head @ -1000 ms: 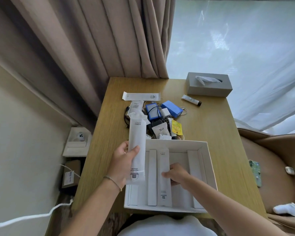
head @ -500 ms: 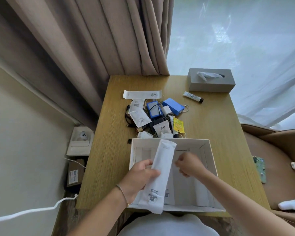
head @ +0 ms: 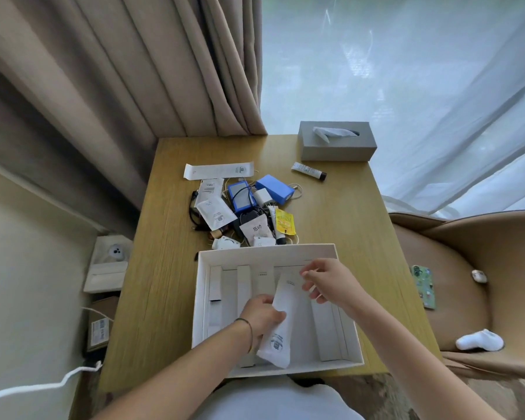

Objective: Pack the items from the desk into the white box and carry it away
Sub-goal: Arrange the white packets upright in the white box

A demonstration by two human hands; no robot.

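Note:
The white box [head: 267, 251] stands open at the desk's near edge, with several long white packets lying in it side by side. My left hand [head: 262, 315] grips a long white packet [head: 281, 322] inside the box, tilted, its printed end toward me. My right hand [head: 328, 280] hovers over the box's right half, fingers apart, touching that packet's far end. Beyond the box lies a heap of items [head: 243, 210]: white sachets, a blue box [head: 275, 189], a blue case, a white charger, a yellow sachet [head: 284, 221], black cables. A long white packet [head: 219, 171] lies behind the heap.
A grey tissue box [head: 335, 142] stands at the desk's far right corner, a small tube [head: 308, 171] in front of it. A tan chair [head: 473, 286] at right holds a phone and a white sock. Curtains hang behind. Boxes sit on the floor at left.
My left hand has carried the long white packet from above the desk's left side down into the box. My right hand lifted from the box floor toward the packet's far end.

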